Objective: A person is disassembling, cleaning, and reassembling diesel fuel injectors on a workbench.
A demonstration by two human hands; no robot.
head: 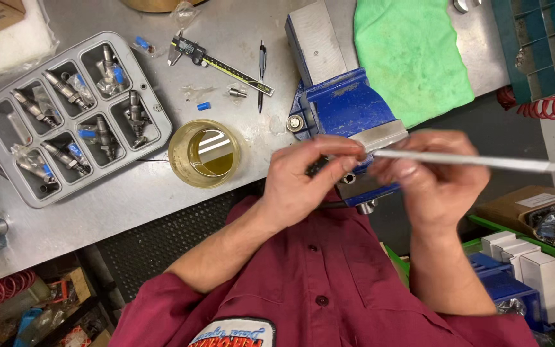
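Pinching a thin white rod point(476, 160), the left hand point(306, 183) and right hand point(433, 183) meet above the blue vise point(345, 108) at the workbench point(130, 199) front edge. A loosened pinch could likely drop it past that edge.

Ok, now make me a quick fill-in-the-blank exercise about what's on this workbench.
1. The left hand and right hand pinch a thin white rod over a ___ bench vise.
2. The cloth beyond the vise is ___.
3. The yellowish round container sits to the ___ of the vise.

Missing words: blue; green; left.
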